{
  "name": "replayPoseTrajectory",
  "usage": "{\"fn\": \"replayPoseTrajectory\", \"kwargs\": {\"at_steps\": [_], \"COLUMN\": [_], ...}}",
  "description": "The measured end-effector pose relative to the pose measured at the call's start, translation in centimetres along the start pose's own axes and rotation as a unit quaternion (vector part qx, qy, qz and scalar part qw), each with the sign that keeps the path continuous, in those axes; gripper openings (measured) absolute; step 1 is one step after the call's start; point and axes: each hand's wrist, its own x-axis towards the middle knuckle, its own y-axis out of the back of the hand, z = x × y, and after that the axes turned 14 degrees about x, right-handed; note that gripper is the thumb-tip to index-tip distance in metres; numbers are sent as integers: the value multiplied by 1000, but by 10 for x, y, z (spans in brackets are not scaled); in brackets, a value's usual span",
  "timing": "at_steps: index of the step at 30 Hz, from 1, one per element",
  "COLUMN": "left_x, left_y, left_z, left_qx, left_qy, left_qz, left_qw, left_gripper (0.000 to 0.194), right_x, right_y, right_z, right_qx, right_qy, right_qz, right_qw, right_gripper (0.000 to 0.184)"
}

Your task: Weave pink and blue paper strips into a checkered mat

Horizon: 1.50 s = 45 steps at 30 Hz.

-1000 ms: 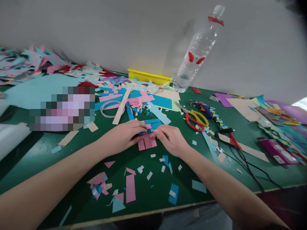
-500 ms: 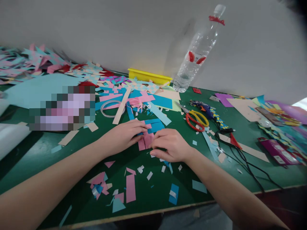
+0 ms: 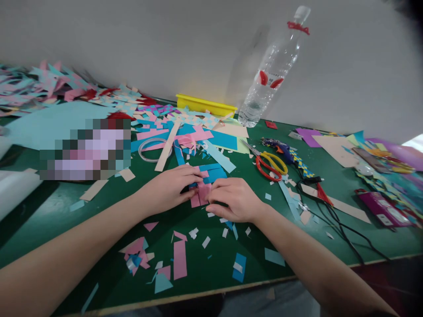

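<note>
A woven piece of pink and blue paper strips (image 3: 204,192) lies flat on the green table between my hands. My left hand (image 3: 173,185) holds its left side, fingers curved over the strips and thumb below them. At the right edge my right hand (image 3: 236,200) has its fingers bent onto the pink paper; its thumb is stretched out underneath, and the fingertips are partly hidden. Red-and-yellow-handled scissors (image 3: 269,166) lie beyond my right hand. A roll of clear tape (image 3: 142,152) rests behind my left hand, partly under a beige strip (image 3: 168,147).
Paper scraps (image 3: 180,259) litter the near table. A plastic bottle (image 3: 271,75) leans against the wall beside a yellow tray (image 3: 206,105). To the right lie a glue gun (image 3: 277,145), black cord (image 3: 343,231) and purple case (image 3: 385,209). Paper strips (image 3: 49,83) are heaped far left.
My right fingers and thumb have shifted slightly on the pink paper. My left hand has barely moved, and the woven piece stays in place.
</note>
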Motion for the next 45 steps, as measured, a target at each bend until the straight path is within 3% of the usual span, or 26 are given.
{"fn": "replayPoseTrajectory", "kwargs": {"at_steps": [5,11,14,17,20,25,37,45], "left_x": [3,5,6,5,4,3,7,7], "left_y": [-1,-5,-5,-5,-7,-12,-10,-14], "left_z": [2,1,2,3,2,-1,-1,-2], "left_qx": [3,-38,-70,-81,-77,-101,-64,-53], "left_qy": [4,23,35,50,91,137,143,133], "left_qz": [14,42,70,83,74,58,45,48], "left_qw": [1000,998,994,992,990,984,987,988], "left_gripper": [29,31,31,30,28,26,24,25], "right_x": [0,-3,-4,-4,-2,1,9,12], "right_y": [0,-1,-2,-3,-4,-8,-20,-25], "right_z": [0,-2,-2,-1,0,8,18,21], "right_qx": [69,187,178,118,69,-6,-203,-226], "right_qy": [-2,-56,-50,-35,-4,6,7,11], "right_qz": [40,173,253,284,275,200,97,66], "right_qw": [997,965,950,951,959,980,974,972], "right_gripper": [49,30,20,14,7,17,28,26]}}
